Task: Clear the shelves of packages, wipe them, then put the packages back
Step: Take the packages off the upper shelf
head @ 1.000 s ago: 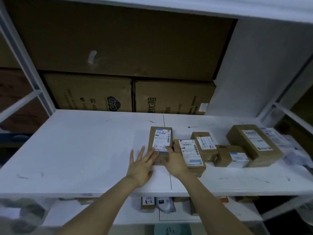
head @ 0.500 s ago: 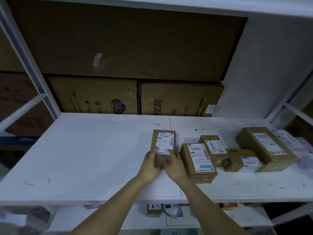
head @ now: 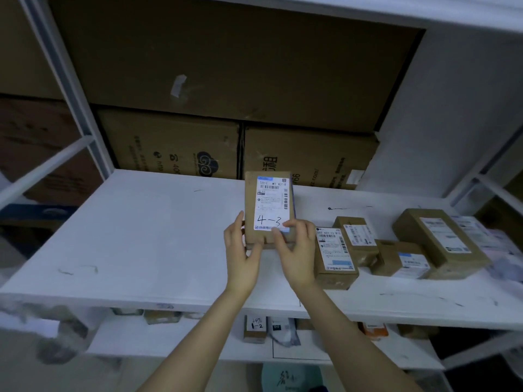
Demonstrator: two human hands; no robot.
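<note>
The bare left part of the white shelf board (head: 127, 236) carries only scuff marks. At centre frame, the left hand (head: 242, 258) is curled round the lower left edge of a small brown cardboard package with a white label hand-marked "4-3" (head: 267, 199). The right hand (head: 295, 253) pinches its lower right corner, thumb on the label. The package stands tipped up above the shelf, label facing the camera. The step appears to be lifting it clear. This is best done with both grips kept low and even, drawing it straight back so that it misses the row of brown cardboard packages (head: 396, 256) just to its right. Whether its bottom edge touches the board cannot be told, since the hands cover it. Pale parcels at the far right edge are blurred. The lower shelf (head: 198, 343) is largely hidden.
</note>
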